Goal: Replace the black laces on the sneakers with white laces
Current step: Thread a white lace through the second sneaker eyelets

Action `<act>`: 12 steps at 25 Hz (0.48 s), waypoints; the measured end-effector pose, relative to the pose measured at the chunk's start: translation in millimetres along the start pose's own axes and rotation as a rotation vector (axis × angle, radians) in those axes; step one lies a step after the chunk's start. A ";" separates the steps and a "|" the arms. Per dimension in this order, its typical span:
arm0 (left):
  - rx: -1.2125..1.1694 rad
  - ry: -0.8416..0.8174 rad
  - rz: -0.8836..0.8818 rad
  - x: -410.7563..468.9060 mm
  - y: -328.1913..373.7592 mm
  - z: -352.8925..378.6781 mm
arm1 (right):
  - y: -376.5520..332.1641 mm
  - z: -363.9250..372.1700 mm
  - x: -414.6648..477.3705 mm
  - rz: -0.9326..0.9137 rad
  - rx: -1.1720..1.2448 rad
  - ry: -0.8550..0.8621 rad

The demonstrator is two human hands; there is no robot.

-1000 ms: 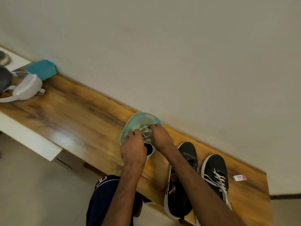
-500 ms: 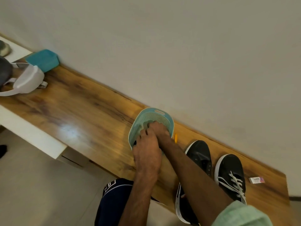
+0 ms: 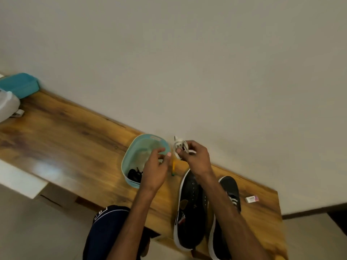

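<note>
Well to the left of the pale teal basket [image 3: 126, 160], a darker teal box [image 3: 19, 84] with rounded corners sits against the plain matte wall [image 3: 187, 62], with a smooth white object [image 3: 8, 106] cut off by the frame edge just in front of it. Both rest on the same glossy wooden table [image 3: 65, 143], its grain streaked amber and brown. Below the basket, past the table's front edge, a knee [image 3: 107, 228] in dark blue shorts with white piping shows. The basket is an oval plastic tub with a slotted handle in its far wall. The black laces [image 3: 134, 175] lie tangled in its near end. The left hand [image 3: 155, 169] hovers over the basket's right rim and hides part of it, fingers loosely spread and gripping nothing. Just right of the basket a thin yellow stick [image 3: 173, 167] with a green tip lies on the wood. Above it, right of the basket's rim, the right hand [image 3: 197, 158] pinches a coiled white lace [image 3: 179, 147] between thumb and curled fingers, off the table. Further right of the basket, an unlaced sneaker [image 3: 189, 209], black with a white sole, points at the wall. A second sneaker [image 3: 230, 192] lies beside it, threaded in white, and the right forearm crosses both. Farthest right of the basket lies a small white-and-pink packet [image 3: 252, 199].
</note>
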State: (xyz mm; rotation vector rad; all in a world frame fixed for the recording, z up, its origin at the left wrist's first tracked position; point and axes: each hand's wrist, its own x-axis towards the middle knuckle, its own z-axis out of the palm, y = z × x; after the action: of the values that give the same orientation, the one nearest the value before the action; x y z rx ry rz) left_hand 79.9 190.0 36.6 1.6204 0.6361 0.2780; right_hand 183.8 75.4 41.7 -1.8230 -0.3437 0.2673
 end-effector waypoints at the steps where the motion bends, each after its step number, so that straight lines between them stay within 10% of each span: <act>1: -0.044 -0.081 -0.015 -2.1 3.7 4.3 | 2.0 -9.8 -10.5 0.010 0.015 0.000; 6: -0.014 -0.224 0.128 -19.0 9.7 23.7 | 10.2 -39.2 -57.6 0.033 -0.030 0.025; 12: -0.057 -0.195 0.115 -32.1 18.8 33.5 | 6.9 -73.1 -93.1 0.290 0.463 0.157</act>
State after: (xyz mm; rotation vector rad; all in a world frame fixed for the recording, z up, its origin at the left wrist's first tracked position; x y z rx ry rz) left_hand 75.8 143.7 55.3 1.6083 0.3844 0.2168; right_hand 123.9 -25.9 55.4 -1.4183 0.0933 0.3687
